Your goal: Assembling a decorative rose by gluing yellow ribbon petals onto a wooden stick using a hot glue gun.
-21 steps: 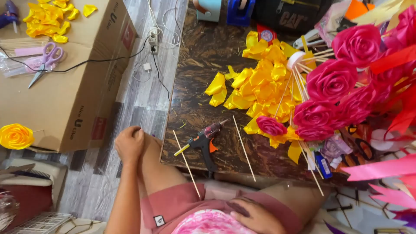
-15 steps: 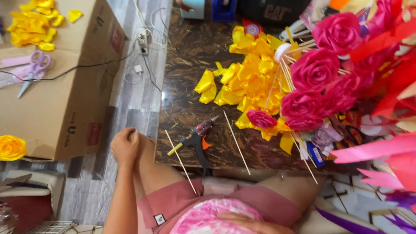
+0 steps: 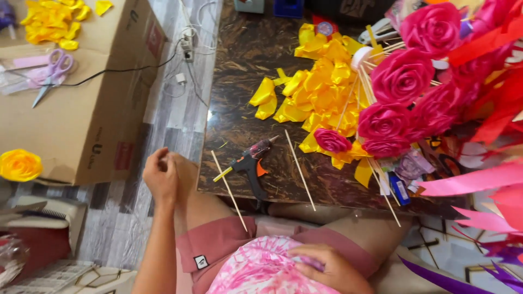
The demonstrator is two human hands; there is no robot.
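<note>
Head view: left hand (image 3: 161, 175) pinched shut on something too thin to identify, right hand (image 3: 327, 269) clenched on pink fabric in the lap, glue gun (image 3: 251, 162) and sticks (image 3: 299, 169) idle on counter (image 3: 239, 81); keep pinch firm.

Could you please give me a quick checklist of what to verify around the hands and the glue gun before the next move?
1. Left hand empty: cannot tell, fingers curled by the knee.
2. Right hand off the table: ok, resting on the pink shirt.
3. Glue gun within reach: ok, lying on the dark table.
4. Wooden stick ready: ok, overhanging the table edge.
5. Yellow ribbon petals at hand: ok, piled beside the pink ribbon roses.
</note>
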